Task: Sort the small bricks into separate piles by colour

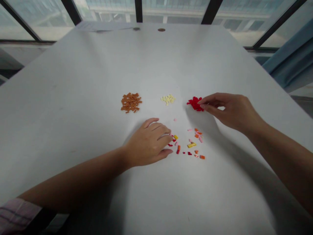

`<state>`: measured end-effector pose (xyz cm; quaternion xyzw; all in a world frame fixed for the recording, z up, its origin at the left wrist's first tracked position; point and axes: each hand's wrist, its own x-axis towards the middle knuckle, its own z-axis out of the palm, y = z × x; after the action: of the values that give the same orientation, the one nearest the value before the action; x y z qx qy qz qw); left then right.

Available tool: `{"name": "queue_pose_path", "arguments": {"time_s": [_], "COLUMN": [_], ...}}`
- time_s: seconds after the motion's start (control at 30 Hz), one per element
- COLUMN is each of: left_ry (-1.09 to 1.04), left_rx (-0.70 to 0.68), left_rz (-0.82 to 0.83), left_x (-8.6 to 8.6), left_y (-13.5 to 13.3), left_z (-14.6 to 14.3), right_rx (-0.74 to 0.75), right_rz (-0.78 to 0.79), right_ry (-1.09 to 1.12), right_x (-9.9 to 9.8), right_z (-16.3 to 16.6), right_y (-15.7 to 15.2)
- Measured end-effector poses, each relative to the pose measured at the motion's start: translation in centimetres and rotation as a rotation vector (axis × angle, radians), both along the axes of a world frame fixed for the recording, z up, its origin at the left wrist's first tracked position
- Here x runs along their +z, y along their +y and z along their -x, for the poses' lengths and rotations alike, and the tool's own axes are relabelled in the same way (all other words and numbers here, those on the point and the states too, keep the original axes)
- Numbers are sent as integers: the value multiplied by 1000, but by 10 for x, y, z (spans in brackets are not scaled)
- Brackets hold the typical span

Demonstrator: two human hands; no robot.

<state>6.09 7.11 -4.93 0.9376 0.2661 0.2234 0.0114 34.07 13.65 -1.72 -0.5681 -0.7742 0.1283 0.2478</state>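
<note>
My left hand [151, 143] lies palm down on the table, fingers spread and curved, its fingertips beside a scatter of small mixed toy bricks [192, 145] in yellow, orange, pink and red. Thumb and forefinger of my right hand [228, 109] are pinched together at the right edge of a pile of small red pieces [195, 103]. Whatever sits between those fingertips, if anything, is too small to make out. A little pile of pale yellow pieces [168, 99] lies left of the red one. Farther left is a larger pile of brown-orange bricks [131, 102].
Everything lies on a wide white table [85, 81]. Two round dark spots [161, 29] mark its far edge, before tall windows with dark frames [138, 11]. A blue curtain [290, 58] hangs at the right. One lone pink piece [175, 119] lies between the piles and the mixed bricks.
</note>
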Motion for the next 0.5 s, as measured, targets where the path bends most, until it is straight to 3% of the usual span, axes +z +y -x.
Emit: {"name": "queue_pose_path", "arguments": {"time_s": [0.17, 0.37, 0.5], "left_ry": [-49, -62, -63], "left_rx": [79, 123, 112], "left_rz": [-44, -70, -72], "left_x": [0, 1, 1], "left_y": [-1, -2, 0], "left_z": [2, 4, 2], "right_rx": [354, 589, 658], "right_rz": [173, 16, -7], "right_ry": [13, -94, -107], "right_x": [6, 0, -6], "right_z": [33, 50, 48], "right_y": [-43, -73, -78]}}
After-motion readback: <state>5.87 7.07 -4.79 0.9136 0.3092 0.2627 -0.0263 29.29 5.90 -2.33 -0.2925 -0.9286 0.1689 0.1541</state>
